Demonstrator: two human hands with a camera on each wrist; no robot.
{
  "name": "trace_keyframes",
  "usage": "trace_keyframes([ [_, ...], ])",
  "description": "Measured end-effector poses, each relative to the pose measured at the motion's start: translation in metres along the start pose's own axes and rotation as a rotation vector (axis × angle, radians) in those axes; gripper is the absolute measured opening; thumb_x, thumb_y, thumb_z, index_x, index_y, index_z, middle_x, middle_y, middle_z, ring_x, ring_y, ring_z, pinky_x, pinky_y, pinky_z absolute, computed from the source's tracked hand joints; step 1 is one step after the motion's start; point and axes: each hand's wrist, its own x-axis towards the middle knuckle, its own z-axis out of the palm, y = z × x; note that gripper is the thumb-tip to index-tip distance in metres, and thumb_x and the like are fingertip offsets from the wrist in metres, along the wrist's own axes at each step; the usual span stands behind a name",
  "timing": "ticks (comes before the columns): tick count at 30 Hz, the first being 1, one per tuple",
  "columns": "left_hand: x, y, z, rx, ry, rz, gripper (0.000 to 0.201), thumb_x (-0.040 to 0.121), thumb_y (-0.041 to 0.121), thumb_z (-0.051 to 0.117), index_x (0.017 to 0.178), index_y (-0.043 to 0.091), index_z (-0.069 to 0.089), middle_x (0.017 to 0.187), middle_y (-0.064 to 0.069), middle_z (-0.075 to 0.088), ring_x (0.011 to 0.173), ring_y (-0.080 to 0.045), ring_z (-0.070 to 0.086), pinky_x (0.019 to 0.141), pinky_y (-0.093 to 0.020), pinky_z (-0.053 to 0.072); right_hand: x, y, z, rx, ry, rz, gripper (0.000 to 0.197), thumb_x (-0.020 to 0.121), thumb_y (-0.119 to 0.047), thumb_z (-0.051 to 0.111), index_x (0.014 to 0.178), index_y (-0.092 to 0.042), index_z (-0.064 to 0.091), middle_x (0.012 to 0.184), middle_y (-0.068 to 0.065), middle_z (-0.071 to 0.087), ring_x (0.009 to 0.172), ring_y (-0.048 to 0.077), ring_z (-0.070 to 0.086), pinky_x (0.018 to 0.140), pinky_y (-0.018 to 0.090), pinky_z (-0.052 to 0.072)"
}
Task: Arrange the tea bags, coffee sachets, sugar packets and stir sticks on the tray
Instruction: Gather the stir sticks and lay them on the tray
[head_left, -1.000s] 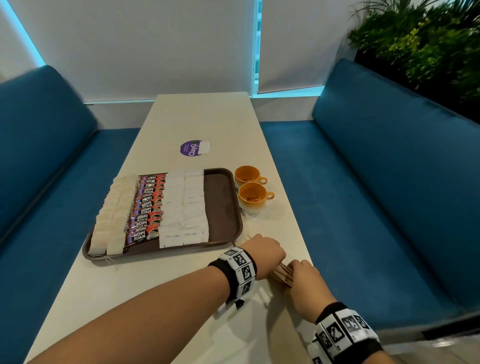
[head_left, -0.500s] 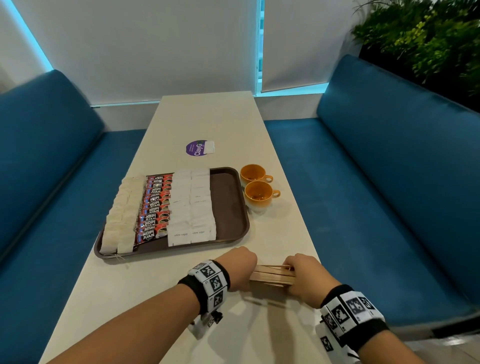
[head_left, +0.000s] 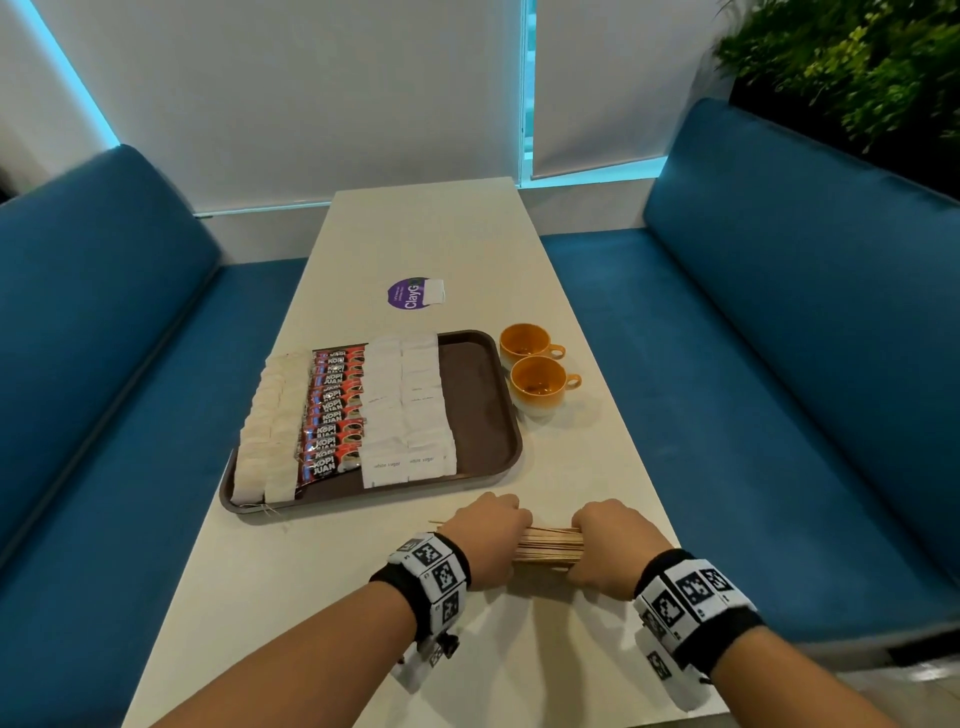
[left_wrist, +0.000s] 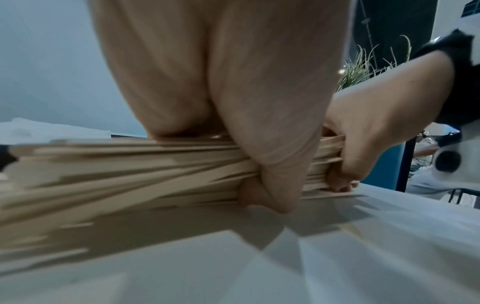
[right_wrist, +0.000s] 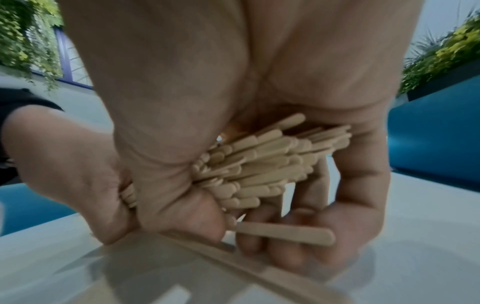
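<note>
Gripping the stir sticks (head_left: 548, 545): bundle is held on the table just short of the tray (head_left: 488, 395), long axis along its near rim. Left hand (head_left: 488, 540) and right hand (head_left: 605, 545) are curled round opposite ends; one stick probably lies loose underneath.

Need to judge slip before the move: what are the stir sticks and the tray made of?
Stir sticks: pale, matte, flat with rounded ends, so apparently bare wood. Tray: uniform dark brown with a moulded raised rim and dull sheen, so likely plastic.

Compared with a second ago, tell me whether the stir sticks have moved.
Yes: the stir sticks turned from slanted to roughly parallel with the near rim of the tray.
</note>
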Motion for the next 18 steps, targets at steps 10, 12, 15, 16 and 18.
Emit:
trace_keyframes([
  [10, -0.011, -0.009, 0.001, -0.035, 0.072, -0.027, 0.029, 0.085, 0.013, 0.062, 0.113, 0.016, 0.055, 0.112, -0.007, 0.057, 0.103, -0.031, 0.055, 0.087, -0.045, 0.049, 0.005, -0.014, -0.006, 0.069, -0.039, -0.005, 0.023, 0.069, -0.029, 0.067, 0.091, -0.025, 0.071, 0.08, -0.006, 0.067, 0.073, 0.014, 0.066, 0.066, 0.026, 0.057],
  [12, -0.012, -0.01, 0.002, -0.027, 0.082, -0.036, 0.031, 0.085, 0.013, 0.06, 0.116, 0.016, 0.053, 0.114, -0.008, 0.057, 0.105, -0.031, 0.054, 0.088, -0.045, 0.045, 0.006, -0.017, -0.008, 0.066, -0.021, -0.003, 0.022, 0.068, -0.028, 0.068, 0.089, -0.025, 0.072, 0.079, -0.006, 0.067, 0.073, 0.014, 0.066, 0.065, 0.026, 0.056],
  [15, -0.015, -0.012, 0.003, -0.027, 0.087, -0.062, 0.029, 0.086, 0.014, 0.058, 0.115, 0.017, 0.056, 0.114, -0.006, 0.055, 0.107, -0.029, 0.052, 0.088, -0.044, 0.044, 0.008, -0.021, -0.007, 0.083, -0.014, -0.031, 0.018, 0.071, -0.027, 0.07, 0.089, -0.027, 0.072, 0.08, -0.006, 0.067, 0.075, 0.014, 0.065, 0.062, 0.025, 0.052],
  [16, -0.015, -0.012, 0.003, -0.032, 0.088, -0.07, 0.026, 0.086, 0.015, 0.058, 0.113, 0.017, 0.058, 0.112, -0.005, 0.055, 0.107, -0.029, 0.052, 0.087, -0.044, 0.045, 0.008, -0.021, -0.006, 0.096, -0.01, -0.041, 0.016, 0.073, -0.028, 0.071, 0.089, -0.027, 0.072, 0.081, -0.006, 0.067, 0.075, 0.013, 0.065, 0.061, 0.023, 0.05],
  [18, -0.017, -0.014, 0.003, -0.038, 0.093, -0.076, 0.023, 0.087, 0.016, 0.058, 0.11, 0.016, 0.059, 0.111, -0.004, 0.053, 0.106, -0.028, 0.052, 0.086, -0.044, 0.046, 0.008, -0.021, -0.004, 0.116, 0.011, -0.055, 0.015, 0.076, -0.034, 0.071, 0.089, -0.027, 0.074, 0.082, -0.006, 0.068, 0.075, 0.012, 0.064, 0.062, 0.022, 0.049],
])
